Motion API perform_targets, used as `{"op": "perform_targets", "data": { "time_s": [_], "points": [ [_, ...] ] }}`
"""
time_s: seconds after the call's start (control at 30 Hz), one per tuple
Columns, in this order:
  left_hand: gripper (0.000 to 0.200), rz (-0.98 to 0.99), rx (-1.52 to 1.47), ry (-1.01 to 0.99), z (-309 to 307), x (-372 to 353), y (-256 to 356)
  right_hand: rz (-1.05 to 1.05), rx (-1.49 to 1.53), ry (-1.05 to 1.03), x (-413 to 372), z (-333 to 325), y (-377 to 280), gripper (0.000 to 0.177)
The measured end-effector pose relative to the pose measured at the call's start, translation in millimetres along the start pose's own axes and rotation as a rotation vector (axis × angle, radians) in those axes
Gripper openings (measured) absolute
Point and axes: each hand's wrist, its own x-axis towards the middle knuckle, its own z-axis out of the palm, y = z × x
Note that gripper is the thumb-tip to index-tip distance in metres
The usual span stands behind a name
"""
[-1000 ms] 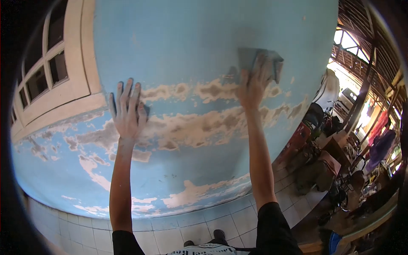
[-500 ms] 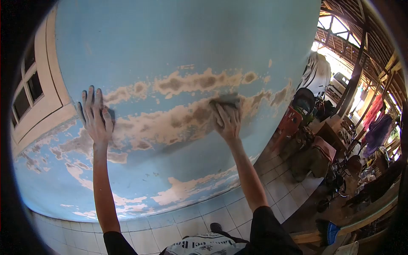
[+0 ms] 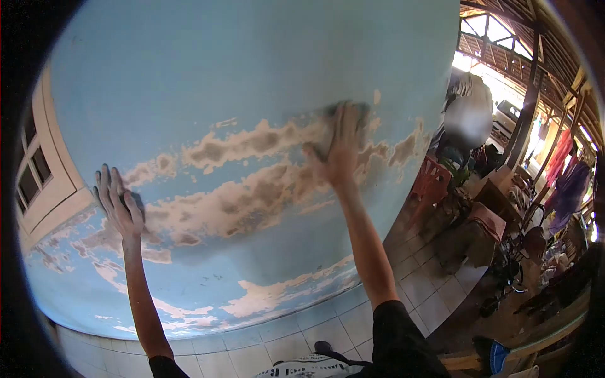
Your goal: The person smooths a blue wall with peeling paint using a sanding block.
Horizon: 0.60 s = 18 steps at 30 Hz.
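A light-blue wall (image 3: 271, 57) fills most of the head view, with pale and grey-brown patches where the paint is gone. Dusty-fingered, my left hand (image 3: 120, 205) lies on the wall near the window frame, fingers spread, holding nothing. My right hand (image 3: 339, 151) is blurred by motion over the upper bare band (image 3: 252, 143). Under its fingers is a dark piece of sandpaper (image 3: 362, 113), pressed against the wall; the palm and fingers hide most of it. A lower, wider bare band (image 3: 252, 195) runs between both hands.
A cream window frame (image 3: 58, 183) is at the left. White floor tiles (image 3: 290, 349) run along the wall's foot. To the right stand a red plastic chair (image 3: 430, 179), cluttered goods, hanging cloths (image 3: 570, 195) and a blue-bristled brush (image 3: 498, 358).
My right hand has slid upward along the wall with the sandpaper, from the lower bare band to the upper one. The left hand stays on the wall while the view shifts.
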Motion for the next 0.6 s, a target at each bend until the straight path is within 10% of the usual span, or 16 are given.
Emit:
{"op": "perform_targets", "data": {
  "time_s": [0.13,0.37,0.6],
  "points": [
    [0.046,-0.042,-0.087,0.036,3,7,34,-0.286,-0.186,-0.010,-63,8,10,0.089],
    [0.044,0.047,-0.265,-0.058,28,37,110,0.141,0.067,0.152,80,-11,35,0.077],
    [0.044,0.010,-0.217,0.019,44,50,141,0.099,-0.083,-0.003,-50,2,41,0.077]
  ]
}}
